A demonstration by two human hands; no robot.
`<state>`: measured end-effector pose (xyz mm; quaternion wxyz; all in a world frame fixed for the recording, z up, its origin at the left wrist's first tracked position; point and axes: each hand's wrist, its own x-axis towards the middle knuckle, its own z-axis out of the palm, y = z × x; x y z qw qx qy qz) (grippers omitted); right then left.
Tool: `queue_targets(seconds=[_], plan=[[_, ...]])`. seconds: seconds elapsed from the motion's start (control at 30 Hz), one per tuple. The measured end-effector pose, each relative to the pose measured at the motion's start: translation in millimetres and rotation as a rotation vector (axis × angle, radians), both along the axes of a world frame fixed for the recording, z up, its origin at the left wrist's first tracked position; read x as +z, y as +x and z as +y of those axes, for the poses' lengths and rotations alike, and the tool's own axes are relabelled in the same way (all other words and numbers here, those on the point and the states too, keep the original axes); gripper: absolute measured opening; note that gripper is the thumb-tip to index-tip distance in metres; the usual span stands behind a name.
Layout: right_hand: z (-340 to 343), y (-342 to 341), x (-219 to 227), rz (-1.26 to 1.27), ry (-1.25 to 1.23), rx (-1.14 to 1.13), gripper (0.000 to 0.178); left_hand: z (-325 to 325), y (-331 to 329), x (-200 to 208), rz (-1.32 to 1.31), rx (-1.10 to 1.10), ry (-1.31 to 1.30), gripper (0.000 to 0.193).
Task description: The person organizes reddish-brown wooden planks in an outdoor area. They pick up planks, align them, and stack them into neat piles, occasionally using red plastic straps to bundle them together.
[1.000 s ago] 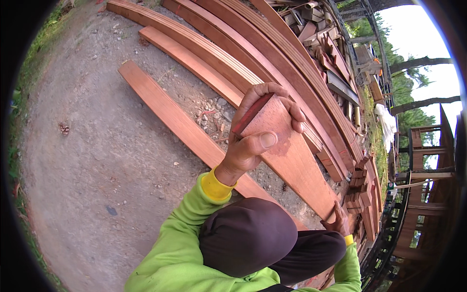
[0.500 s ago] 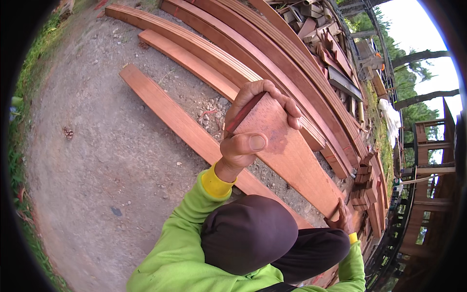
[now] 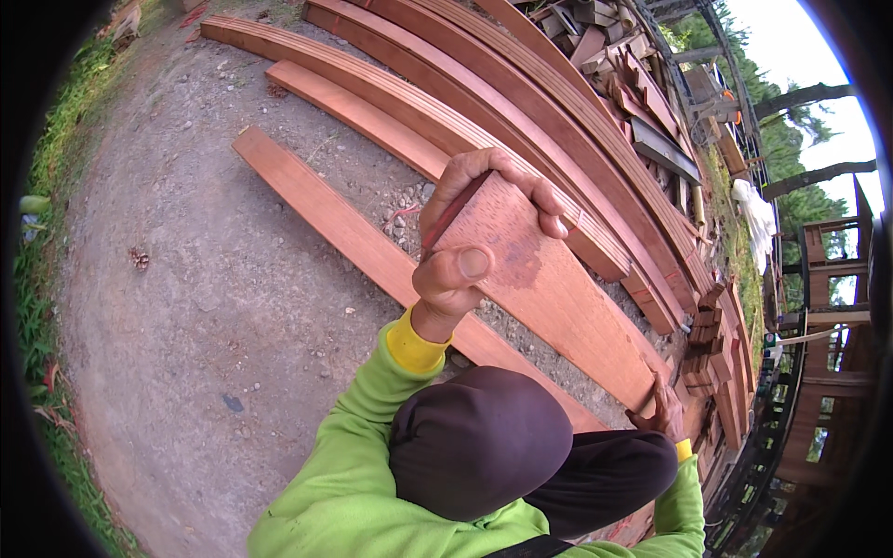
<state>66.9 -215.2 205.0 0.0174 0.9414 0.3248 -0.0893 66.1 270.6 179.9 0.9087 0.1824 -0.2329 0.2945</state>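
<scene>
A reddish-brown wooden plank (image 3: 549, 288) is raised toward me, its near end large in the middle of the view. My left hand (image 3: 456, 251) grips that end, thumb along one edge and fingers wrapped over the other. A dark damp-looking patch marks the wood beside the thumb. Farther down the plank, at the lower right, my right hand (image 3: 662, 414) holds the edge, its fingers closed against the wood; part of that hand is hidden. Beneath the held plank another single plank (image 3: 326, 209) lies on the ground, passing behind my left wrist and knee.
Long stacked planks (image 3: 446, 121) lie in rows beyond my hands. Short wood blocks (image 3: 704, 353) are piled at the right, and scrap wood (image 3: 642, 84) is heaped at the upper right. Gravelly ground (image 3: 195, 307) spreads to the left. My bent knee (image 3: 484, 437) is close below the plank.
The view has shifted slightly. The plank's raised end and my left hand sit a little farther left in the picture; both hands keep their grip.
</scene>
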Motion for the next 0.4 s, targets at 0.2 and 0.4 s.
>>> queue_targets(seconds=[0.2, 0.4], plan=[[8.9, -6.1, -2.6, -0.019, 0.006, -0.016, 0.095, 0.3, 1.0, -0.3, 0.029, 0.03, 0.042, 0.062], [-17.5, 7.6, -4.9, 0.178, 0.002, -0.247, 0.114, 5.0, 20.5, -8.2, -0.079, -0.004, 0.202, 0.068]])
